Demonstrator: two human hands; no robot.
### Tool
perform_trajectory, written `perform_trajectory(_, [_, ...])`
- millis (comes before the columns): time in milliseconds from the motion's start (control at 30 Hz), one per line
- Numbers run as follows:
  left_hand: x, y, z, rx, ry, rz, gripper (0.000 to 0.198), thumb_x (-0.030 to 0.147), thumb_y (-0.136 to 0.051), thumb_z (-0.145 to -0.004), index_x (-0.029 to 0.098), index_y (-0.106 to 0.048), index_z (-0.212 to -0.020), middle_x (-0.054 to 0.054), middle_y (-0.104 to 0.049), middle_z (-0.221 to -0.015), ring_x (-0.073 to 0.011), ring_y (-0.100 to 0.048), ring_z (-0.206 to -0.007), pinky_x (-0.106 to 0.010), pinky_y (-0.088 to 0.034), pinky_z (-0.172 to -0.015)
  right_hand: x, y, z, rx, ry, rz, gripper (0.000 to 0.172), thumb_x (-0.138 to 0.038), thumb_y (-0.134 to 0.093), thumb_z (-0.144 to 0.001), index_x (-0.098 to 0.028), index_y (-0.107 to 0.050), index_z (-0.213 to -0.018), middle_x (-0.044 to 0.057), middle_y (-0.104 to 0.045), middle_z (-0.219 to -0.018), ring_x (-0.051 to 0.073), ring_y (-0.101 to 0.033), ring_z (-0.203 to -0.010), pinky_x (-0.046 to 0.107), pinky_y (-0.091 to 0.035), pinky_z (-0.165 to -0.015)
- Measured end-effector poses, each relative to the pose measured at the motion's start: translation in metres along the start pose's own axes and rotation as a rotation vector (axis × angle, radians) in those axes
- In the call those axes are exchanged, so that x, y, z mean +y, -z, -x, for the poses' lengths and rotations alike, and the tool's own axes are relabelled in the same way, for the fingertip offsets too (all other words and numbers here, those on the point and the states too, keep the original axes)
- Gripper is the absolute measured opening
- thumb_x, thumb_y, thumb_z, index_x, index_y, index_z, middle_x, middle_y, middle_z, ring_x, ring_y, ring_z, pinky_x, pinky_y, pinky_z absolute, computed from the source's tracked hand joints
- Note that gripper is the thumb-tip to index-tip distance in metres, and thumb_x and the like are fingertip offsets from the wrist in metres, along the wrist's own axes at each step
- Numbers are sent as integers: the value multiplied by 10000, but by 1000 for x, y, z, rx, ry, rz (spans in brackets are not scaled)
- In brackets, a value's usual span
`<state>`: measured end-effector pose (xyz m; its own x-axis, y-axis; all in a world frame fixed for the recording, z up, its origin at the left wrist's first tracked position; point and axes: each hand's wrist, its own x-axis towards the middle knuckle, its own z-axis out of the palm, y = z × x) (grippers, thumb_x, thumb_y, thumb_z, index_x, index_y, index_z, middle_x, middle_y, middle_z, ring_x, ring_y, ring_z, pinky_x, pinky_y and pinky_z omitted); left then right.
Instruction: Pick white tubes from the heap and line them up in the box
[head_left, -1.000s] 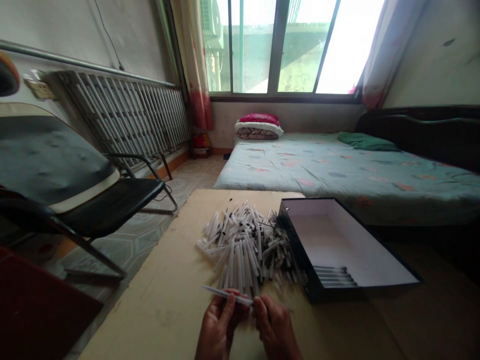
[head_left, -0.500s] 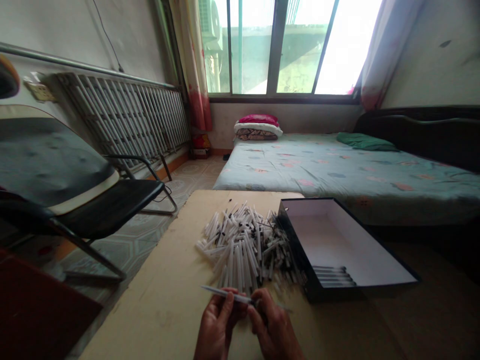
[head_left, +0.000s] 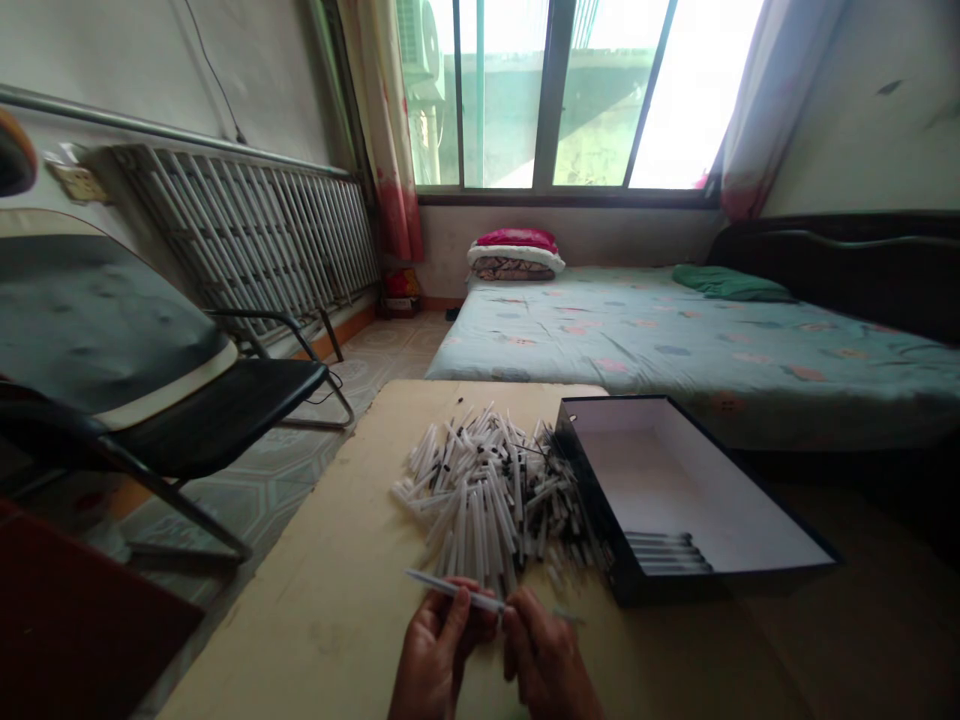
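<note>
Near the table's front edge, my left hand (head_left: 442, 640) pinches a slim whitish pen (head_left: 431, 580) between thumb and fingers, its pointed end to the left. My right hand (head_left: 547, 650) is closed around the pen's other end, so that end is hidden. A thin pale piece (head_left: 568, 617) shows just right of my right hand; whether it is held or lies on the table I cannot tell. Just beyond both hands spreads a pile of clear pen barrels (head_left: 480, 510), with dark-tipped pen parts (head_left: 555, 490) on its right side.
An open black box (head_left: 619, 560) with a pale inside stands right of the pile; several finished-looking pens (head_left: 667, 552) lie in its near corner. All this rests on a cream table (head_left: 300, 600). A bed (head_left: 637, 340) is behind it, a folding chair (head_left: 217, 400) at left.
My right hand's fingers have closed tighter over the pen's right end, covering its dark part. The pen has shifted very slightly right.
</note>
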<state>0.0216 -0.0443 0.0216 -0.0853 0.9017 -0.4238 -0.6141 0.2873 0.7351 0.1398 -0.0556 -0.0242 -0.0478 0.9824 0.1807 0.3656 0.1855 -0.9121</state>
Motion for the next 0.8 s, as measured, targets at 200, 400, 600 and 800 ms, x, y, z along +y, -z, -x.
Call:
perform_trajectory(200, [-2,4,-1,-33,1,-5,303,300,-794,-593,136,-623,-782,-56,-709,-664,-176,-657,-612,-275,-514,-618,-2,1,0,-32,-16,-22,375,-484,-294,-932,-201,-491,-784,-44,-511,-468,90,-482,-368,170,-315,-409])
perform_trajectory(400, [-4,7,-5,-31,-2,-23,318,312,-802,-577,137,-630,-778,-63,-710,-668,-173,-651,-607,-275,-511,-619,1,0,1,-38,17,-22,361,-471,-276,-938,-208,-461,-774,-46,-499,-455,87,-460,-362,169,-296,-397])
perform_trajectory(600, [-7,15,-10,-126,-44,-101,288,349,-763,-629,152,-626,-788,-40,-694,-663,-160,-631,-609,-281,-501,-629,-5,-1,2,-133,-200,-241,457,-603,-310,-883,-206,-415,-681,-66,-430,-418,53,-338,-301,143,-222,-303])
perform_trajectory(800, [0,17,-9,-223,-131,-276,218,330,-706,-705,149,-623,-794,-50,-696,-706,-146,-597,-605,-281,-478,-627,-2,3,0,-311,-427,-534,505,-714,-367,-790,-223,-363,-672,-93,-398,-372,55,-329,-271,135,-246,-283])
